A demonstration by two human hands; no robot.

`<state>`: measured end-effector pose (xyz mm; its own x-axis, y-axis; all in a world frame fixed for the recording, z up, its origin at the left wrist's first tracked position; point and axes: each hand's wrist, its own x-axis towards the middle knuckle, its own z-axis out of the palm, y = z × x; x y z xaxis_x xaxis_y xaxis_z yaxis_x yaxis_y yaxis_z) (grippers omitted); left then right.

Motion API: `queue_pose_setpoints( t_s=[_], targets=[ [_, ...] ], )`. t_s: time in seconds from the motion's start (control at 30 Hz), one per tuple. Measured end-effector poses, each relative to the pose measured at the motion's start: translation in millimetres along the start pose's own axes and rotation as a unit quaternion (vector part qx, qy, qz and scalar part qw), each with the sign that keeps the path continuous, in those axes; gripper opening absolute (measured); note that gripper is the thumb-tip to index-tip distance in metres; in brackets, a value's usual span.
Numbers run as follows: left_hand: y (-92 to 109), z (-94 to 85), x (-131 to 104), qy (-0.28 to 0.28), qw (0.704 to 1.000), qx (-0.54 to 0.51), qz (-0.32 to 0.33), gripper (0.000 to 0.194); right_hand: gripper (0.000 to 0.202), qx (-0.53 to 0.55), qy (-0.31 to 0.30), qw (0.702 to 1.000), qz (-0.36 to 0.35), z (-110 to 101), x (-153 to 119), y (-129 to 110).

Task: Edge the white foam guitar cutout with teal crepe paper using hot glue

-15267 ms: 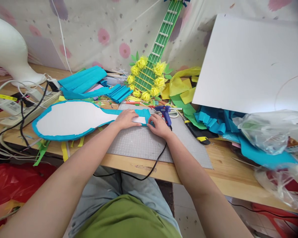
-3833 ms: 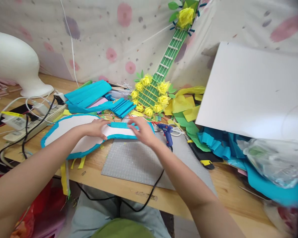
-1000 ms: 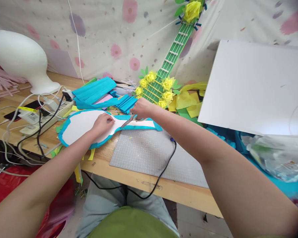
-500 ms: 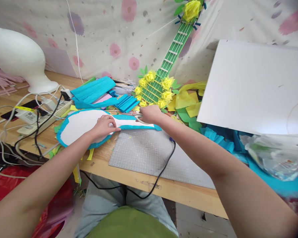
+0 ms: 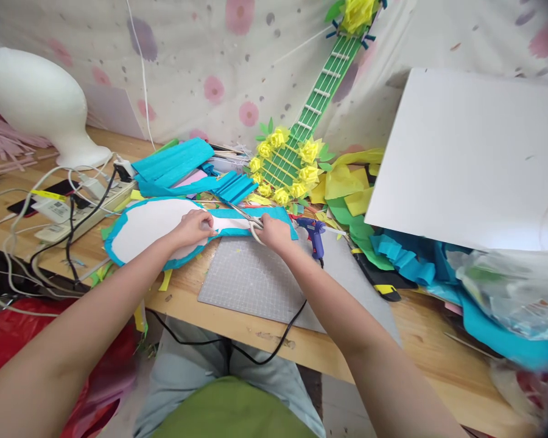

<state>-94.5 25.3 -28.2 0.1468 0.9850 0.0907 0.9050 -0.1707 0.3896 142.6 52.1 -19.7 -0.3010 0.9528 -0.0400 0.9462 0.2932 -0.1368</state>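
Note:
A guitar-shaped white cutout [image 5: 148, 228] edged with blue crepe paper lies flat on the table, round body at left and narrow neck to the right. My left hand [image 5: 194, 227] rests where body meets neck, thumb and fingers closed on the cutout's edge there; the exact pinch is partly hidden. My right hand [image 5: 274, 233] is closed around the white handles of a pair of scissors [image 5: 255, 229]. The blades point left and away, over the neck's far blue edge. Beneath the neck lies a grey cutting mat [image 5: 242, 274].
A blue glue gun [image 5: 314, 234] lies right of my right hand, its black cord [image 5: 283, 344] hanging past the front edge. A yellow-and-black cutter [image 5: 379, 277] lies farther right. Behind stands a green guitar model [image 5: 278, 164] with yellow paper flowers. A power strip [image 5: 91, 207] sits left.
My right hand with the scissors has moved slightly down toward me, and its arm has swung left, uncovering the glue gun and cutter. The left hand stays by the neck joint.

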Motion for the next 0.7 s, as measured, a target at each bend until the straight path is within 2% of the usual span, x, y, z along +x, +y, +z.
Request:
queue_pose_setpoints(
  t_s=[0.07,0.17,0.3,0.4,0.57,0.7],
  targets=[
    [-1.7,1.2,0.8,-0.002,1.0,0.0,0.008,0.021,0.043,0.003,0.01,1.0,-0.014,0.5,-7.2,4.4],
    [-2.6,2.1,2.0,0.0,1.0,-0.006,0.026,0.02,0.036,0.008,0.017,0.997,-0.078,0.7,-21.0,19.0],
    [-1.2,1.9,2.3,0.003,0.999,-0.016,0.045,0.017,0.027,0.011,-0.007,0.984,-0.179,3.8,-37.8,48.2],
    [-0.7,1.3,2.7,0.005,0.999,-0.025,0.046,0.016,0.023,0.017,-0.02,0.975,-0.219,6.2,-44.3,65.3],
    [-0.7,0.5,3.0,0.002,0.998,-0.031,0.051,0.012,0.031,0.077,-0.016,0.972,-0.22,5.6,-49.9,78.0],
    [-0.3,1.2,1.8,0.009,0.998,-0.02,0.059,0.015,0.023,0.128,0.014,0.978,-0.162,4.8,-59.5,88.9]
  ],
)
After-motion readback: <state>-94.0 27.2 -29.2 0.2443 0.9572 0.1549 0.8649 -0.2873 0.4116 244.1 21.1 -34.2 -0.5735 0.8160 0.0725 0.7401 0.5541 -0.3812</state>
